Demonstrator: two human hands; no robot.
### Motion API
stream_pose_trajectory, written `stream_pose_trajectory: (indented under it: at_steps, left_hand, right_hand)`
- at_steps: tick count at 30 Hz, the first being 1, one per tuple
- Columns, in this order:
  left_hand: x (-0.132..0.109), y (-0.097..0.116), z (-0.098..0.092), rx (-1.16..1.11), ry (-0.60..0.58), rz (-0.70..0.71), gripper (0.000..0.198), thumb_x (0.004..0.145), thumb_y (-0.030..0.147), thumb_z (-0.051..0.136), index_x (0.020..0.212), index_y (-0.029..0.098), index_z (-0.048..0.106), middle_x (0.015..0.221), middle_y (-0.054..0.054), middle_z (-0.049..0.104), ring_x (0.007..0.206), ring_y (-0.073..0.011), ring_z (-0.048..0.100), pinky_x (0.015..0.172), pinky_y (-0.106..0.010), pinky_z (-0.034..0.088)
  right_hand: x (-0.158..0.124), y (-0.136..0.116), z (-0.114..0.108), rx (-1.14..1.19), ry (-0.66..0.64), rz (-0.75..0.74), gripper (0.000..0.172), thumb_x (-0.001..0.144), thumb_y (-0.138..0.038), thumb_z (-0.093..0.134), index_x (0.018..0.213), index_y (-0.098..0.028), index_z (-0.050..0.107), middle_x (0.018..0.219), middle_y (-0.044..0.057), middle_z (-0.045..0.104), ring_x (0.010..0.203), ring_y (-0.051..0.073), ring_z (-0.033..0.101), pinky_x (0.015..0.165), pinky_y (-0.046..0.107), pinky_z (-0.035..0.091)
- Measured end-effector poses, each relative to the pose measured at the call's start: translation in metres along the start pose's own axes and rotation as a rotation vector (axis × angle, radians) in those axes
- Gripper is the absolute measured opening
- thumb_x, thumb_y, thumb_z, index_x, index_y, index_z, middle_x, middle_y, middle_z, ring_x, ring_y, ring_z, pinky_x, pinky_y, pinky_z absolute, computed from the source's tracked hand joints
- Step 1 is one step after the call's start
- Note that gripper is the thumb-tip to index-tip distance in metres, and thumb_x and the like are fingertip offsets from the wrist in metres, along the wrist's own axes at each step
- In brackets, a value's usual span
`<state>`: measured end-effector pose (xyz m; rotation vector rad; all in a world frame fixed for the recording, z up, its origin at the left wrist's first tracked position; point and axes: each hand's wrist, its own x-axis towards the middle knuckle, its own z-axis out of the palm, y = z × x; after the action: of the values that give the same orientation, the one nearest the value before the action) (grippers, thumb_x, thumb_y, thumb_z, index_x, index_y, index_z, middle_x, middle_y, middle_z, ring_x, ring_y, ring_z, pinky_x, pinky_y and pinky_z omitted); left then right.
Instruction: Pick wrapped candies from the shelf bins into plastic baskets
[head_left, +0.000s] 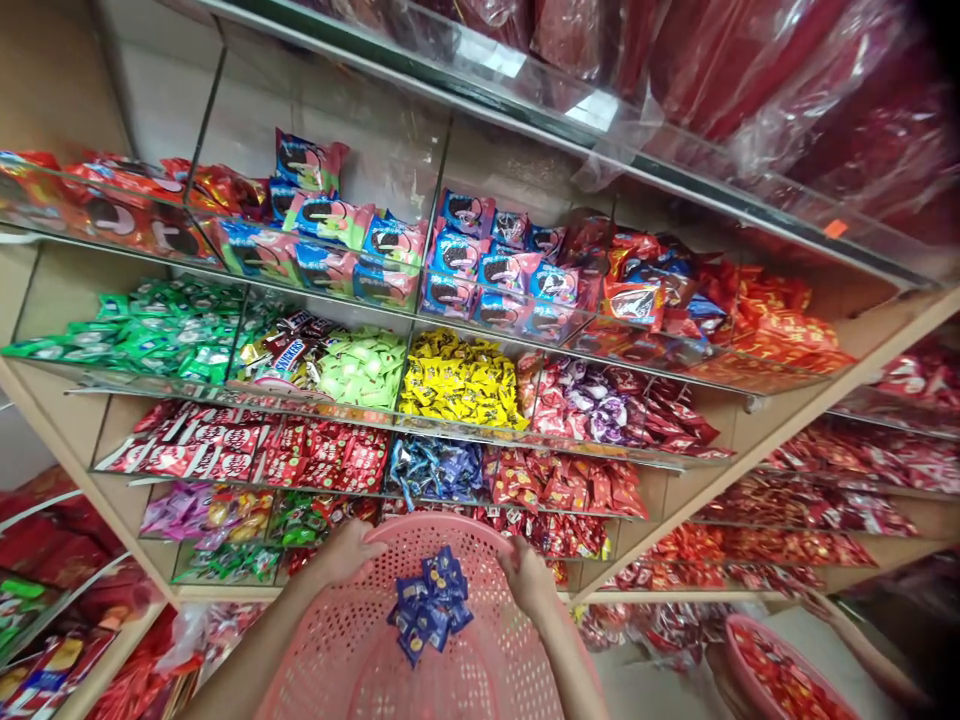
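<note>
A pink perforated plastic basket (pixel 352 640) is directly in front of me, below the shelves. My left hand (pixel 345 552) is closed around the left side of its far rim. On the opposite side, my right hand (pixel 529 575) grips the rim as well. Inside the basket lies a small pile of dark blue wrapped candies (pixel 431 605), with bare basket wall around it. Just beyond the rim, the lowest shelf holds candies in red wrappers (pixel 551 530) and green wrappers (pixel 292 518).
Glass-fronted shelves hold yellow packets (pixel 461 380), green packets (pixel 165 335), Snickers bars (pixel 289 350) and blue-pink cookie packs (pixel 499 265). Large plastic-wrapped red packages (pixel 750 80) sit above. At lower right, another person's arm (pixel 855 635) is beside a pink basket of red candies (pixel 787 670).
</note>
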<state>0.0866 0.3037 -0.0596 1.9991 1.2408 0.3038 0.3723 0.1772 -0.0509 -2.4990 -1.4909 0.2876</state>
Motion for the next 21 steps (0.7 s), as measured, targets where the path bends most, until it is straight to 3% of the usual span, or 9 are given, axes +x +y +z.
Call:
stream_pose_trajectory:
  at_steps: [6, 10, 13, 17, 21]
  left_hand:
    - [0.01, -0.003, 0.008, -0.041, 0.035, 0.048, 0.044, 0.062, 0.062, 0.041, 0.052, 0.02, 0.037, 0.052, 0.006, 0.035, 0.054, -0.0106, 0.035, 0.051, -0.021, 0.026]
    - [0.021, -0.011, 0.017, -0.049, 0.074, 0.057, 0.049, 0.061, 0.067, 0.042, 0.057, 0.018, 0.047, 0.058, 0.003, 0.047, 0.062, -0.0147, 0.045, 0.057, -0.023, 0.034]
    - [0.026, -0.013, 0.023, -0.1, 0.123, 0.025, 0.054, 0.058, 0.069, 0.045, 0.072, 0.019, 0.058, 0.073, 0.0, 0.06, 0.076, -0.0198, 0.052, 0.069, -0.025, 0.04]
    - [0.025, -0.002, 0.025, -0.126, 0.134, 0.008, 0.053, 0.056, 0.067, 0.049, 0.077, 0.021, 0.062, 0.077, 0.0, 0.065, 0.082, -0.0232, 0.055, 0.075, -0.027, 0.041]
    - [0.02, 0.019, 0.022, -0.123, 0.054, 0.092, 0.046, 0.065, 0.062, 0.046, 0.071, 0.02, 0.062, 0.068, 0.002, 0.062, 0.074, -0.0202, 0.055, 0.071, -0.025, 0.042]
  right_hand:
    - [-0.004, 0.001, -0.004, -0.086, 0.044, -0.024, 0.04, 0.081, -0.027, 0.044, 0.119, -0.016, 0.048, 0.113, 0.014, 0.058, 0.103, 0.025, 0.055, 0.081, 0.035, 0.042]
    - [-0.001, 0.011, -0.001, -0.092, 0.072, -0.015, 0.045, 0.079, -0.025, 0.042, 0.123, -0.016, 0.045, 0.117, 0.015, 0.056, 0.107, 0.027, 0.052, 0.085, 0.039, 0.041]
    - [0.003, 0.02, 0.006, -0.118, 0.094, 0.011, 0.049, 0.077, -0.023, 0.042, 0.125, -0.016, 0.044, 0.12, 0.015, 0.054, 0.109, 0.027, 0.051, 0.086, 0.039, 0.041]
    - [0.006, 0.028, 0.011, -0.154, 0.127, 0.07, 0.051, 0.072, -0.022, 0.047, 0.123, -0.018, 0.047, 0.12, 0.014, 0.054, 0.108, 0.03, 0.051, 0.086, 0.043, 0.041]
    - [0.0, 0.03, 0.0, -0.145, 0.122, 0.078, 0.051, 0.073, -0.021, 0.046, 0.124, -0.018, 0.046, 0.122, 0.014, 0.053, 0.109, 0.031, 0.05, 0.087, 0.045, 0.041]
